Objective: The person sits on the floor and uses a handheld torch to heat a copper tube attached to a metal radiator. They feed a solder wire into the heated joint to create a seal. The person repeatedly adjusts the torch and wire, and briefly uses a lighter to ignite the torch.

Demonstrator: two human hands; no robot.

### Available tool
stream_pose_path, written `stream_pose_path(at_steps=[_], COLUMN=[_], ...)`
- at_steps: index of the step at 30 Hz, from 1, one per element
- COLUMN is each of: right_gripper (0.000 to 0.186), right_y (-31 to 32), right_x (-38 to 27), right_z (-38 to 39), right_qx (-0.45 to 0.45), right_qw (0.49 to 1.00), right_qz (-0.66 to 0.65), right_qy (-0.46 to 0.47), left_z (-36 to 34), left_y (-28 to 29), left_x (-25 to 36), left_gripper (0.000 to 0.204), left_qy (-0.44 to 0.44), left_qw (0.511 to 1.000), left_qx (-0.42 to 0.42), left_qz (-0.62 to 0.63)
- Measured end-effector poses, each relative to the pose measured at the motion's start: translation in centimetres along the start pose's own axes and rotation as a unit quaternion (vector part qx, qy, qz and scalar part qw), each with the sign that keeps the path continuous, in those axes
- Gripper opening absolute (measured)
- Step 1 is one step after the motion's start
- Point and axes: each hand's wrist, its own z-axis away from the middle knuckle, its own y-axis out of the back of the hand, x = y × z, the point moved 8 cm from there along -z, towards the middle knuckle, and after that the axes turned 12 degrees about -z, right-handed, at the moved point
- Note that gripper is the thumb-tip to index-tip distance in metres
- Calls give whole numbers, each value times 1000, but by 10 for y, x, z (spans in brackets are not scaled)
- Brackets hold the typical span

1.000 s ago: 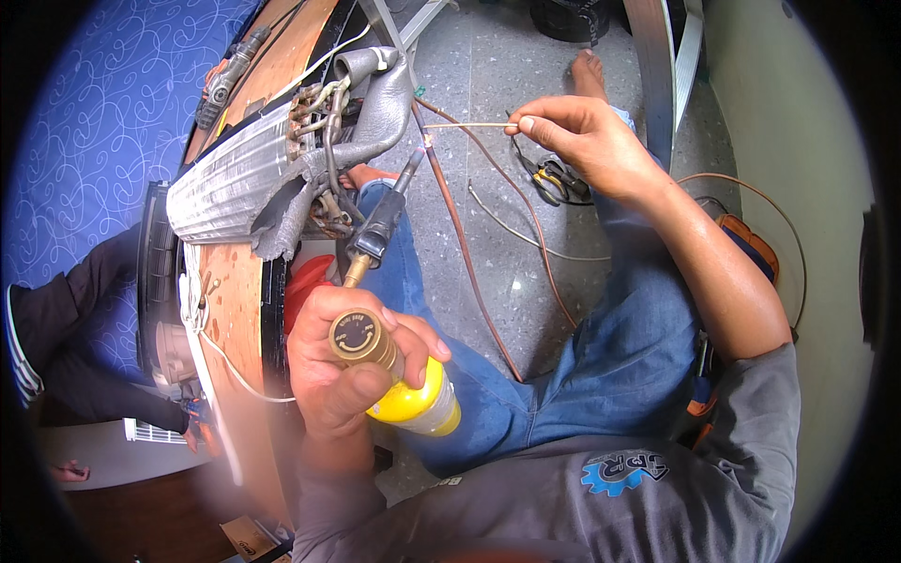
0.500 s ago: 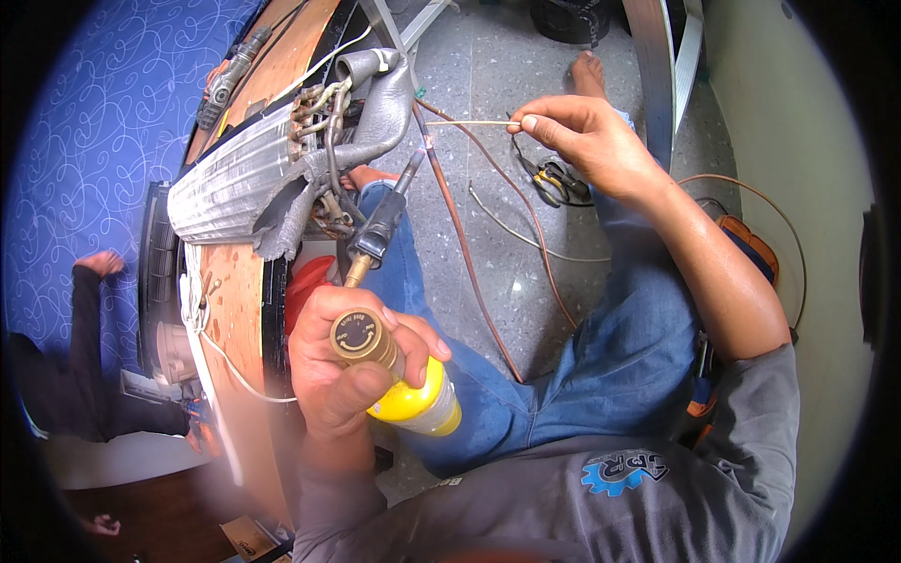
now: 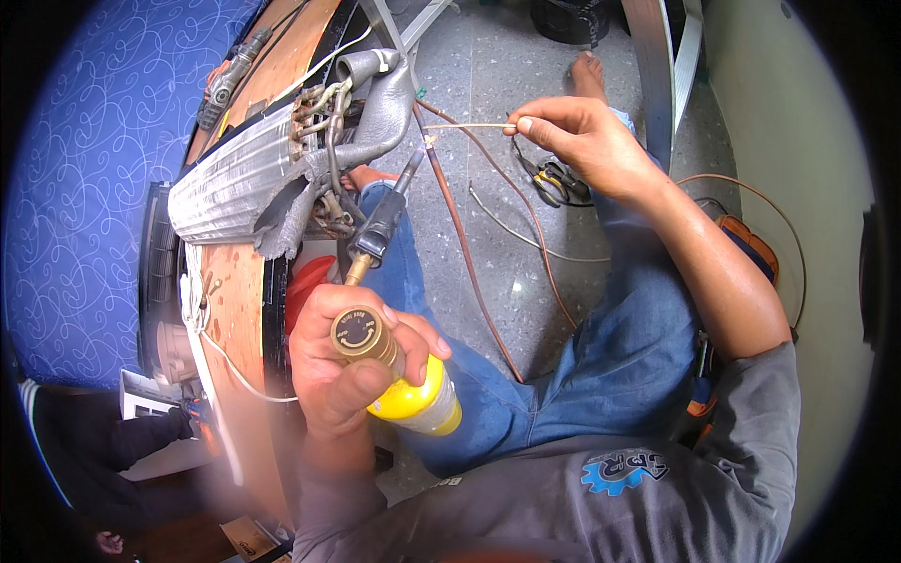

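Note:
My left hand (image 3: pixel 324 361) is wrapped round the neck of a gas torch (image 3: pixel 383 225) with a brass knob and a yellow cylinder. Its metal nozzle points up at a copper pipe (image 3: pixel 451 211), where a bright glow shows close to the tip. From the right, my right hand (image 3: pixel 582 139) pinches a thin brazing rod (image 3: pixel 469 126) between thumb and fingers. The rod's far end reaches the pipe just above the glow; whether it touches, I cannot tell. A finned coil (image 3: pixel 235 174) with bent copper tubes and grey foam insulation (image 3: pixel 383 108) lies left of the torch.
A wooden bench (image 3: pixel 239 291) along the left bears the coil and white cable. Pliers with yellow-black handles (image 3: pixel 558 183) lie on the speckled floor. A thinner copper tube (image 3: pixel 526 206) runs near my legs. Metal ladder legs (image 3: pixel 652 66) stand at the far right. Another person's dark sleeve (image 3: pixel 141 441) is at lower left.
The rod and my right hand have shifted slightly down and left, and the glow at the pipe looks yellower. At lower left, the other person's arm has drawn back from the blue cloth.

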Motion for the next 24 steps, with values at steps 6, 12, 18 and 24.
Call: stream_pose_path(at_steps=[6, 12, 18, 24], right_gripper=[31, 31, 31, 32], right_y=[2, -1, 2, 0], right_x=[-3, -4, 0, 1], right_z=[4, 2, 2, 1], right_qx=[6, -4, 7, -4], right_qw=[1000, 1000, 1000, 1000], right_qz=[16, -2, 21, 11], right_qy=[-21, -4, -2, 1], left_z=[0, -1, -1, -1], left_y=[-1, -2, -2, -2], left_x=[0, 0, 0, 0], left_gripper=[57, 57, 58, 58], left_qy=[1, 3, 7, 7], left_qw=[1000, 1000, 1000, 1000], left_qx=[0, 0, 0, 1], left_qz=[-1, -2, -5, -4])
